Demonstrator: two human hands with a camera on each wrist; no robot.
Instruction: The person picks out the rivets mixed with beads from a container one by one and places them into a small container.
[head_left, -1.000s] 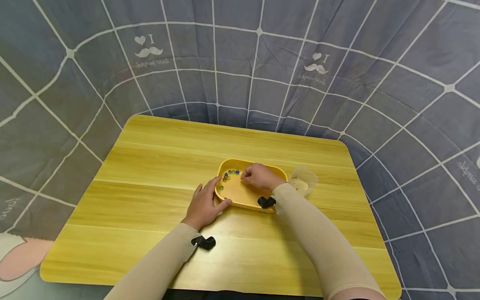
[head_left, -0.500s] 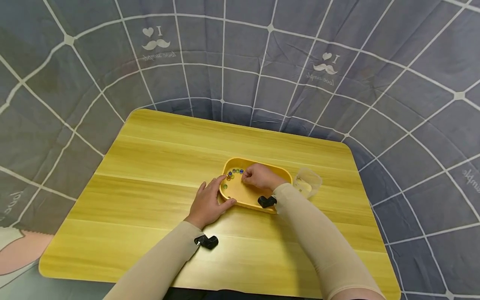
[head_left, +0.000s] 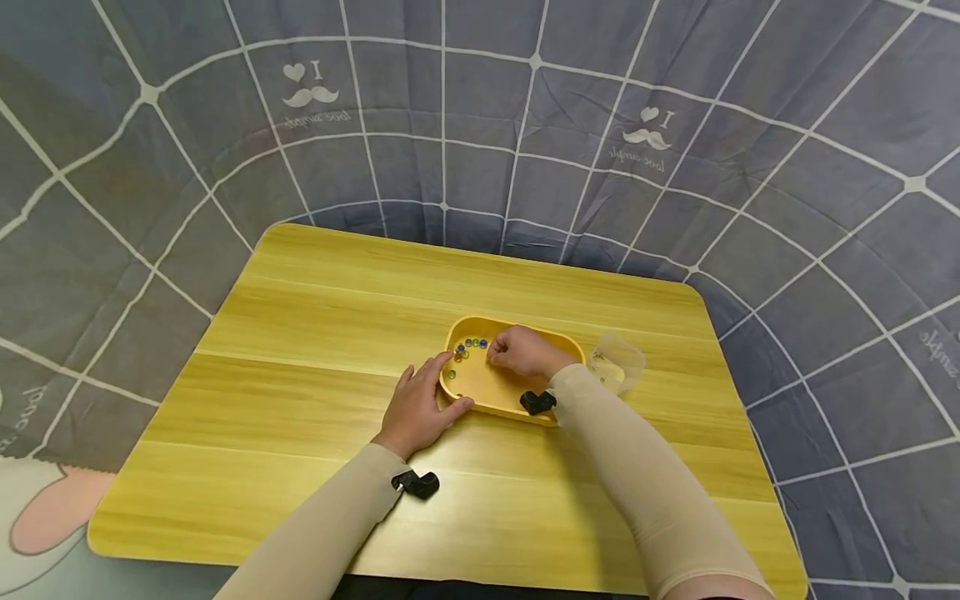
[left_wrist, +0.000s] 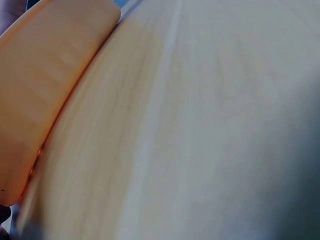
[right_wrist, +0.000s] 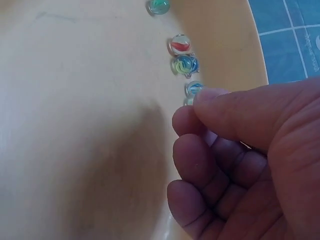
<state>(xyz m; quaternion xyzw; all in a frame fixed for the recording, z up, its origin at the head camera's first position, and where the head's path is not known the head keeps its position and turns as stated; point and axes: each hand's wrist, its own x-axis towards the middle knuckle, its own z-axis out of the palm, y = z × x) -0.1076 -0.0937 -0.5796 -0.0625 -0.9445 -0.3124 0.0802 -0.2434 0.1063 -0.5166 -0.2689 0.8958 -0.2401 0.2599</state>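
Note:
A yellow tray [head_left: 495,410] with rounded corners holds several glass marbles [head_left: 461,348] along its left side. My left hand [head_left: 416,410] rests at the tray's left front corner, fingers spread, index finger on the rim and thumb by the front wall. Inside the tray, my right hand [head_left: 522,351] hovers just right of a blue marble [head_left: 483,343]. In the right wrist view its thumb and index tips meet, the other fingers curl, and nothing shows between them. Beyond them lie a green marble [right_wrist: 159,6] and a red-swirled marble [right_wrist: 180,45]. The left wrist view shows the tray's outer wall [left_wrist: 50,75].
A clear plastic container [head_left: 634,358] with small items in it stands against the tray's right end, partly behind the right forearm. The wood-grain table [head_left: 337,308] has rounded corners. A grey gridded curtain [head_left: 480,108] hangs behind it.
The head view has shifted slightly, moving the scene in the picture. My right hand stays near the blue marble with a tiny move rightward. The left hand keeps its place at the tray.

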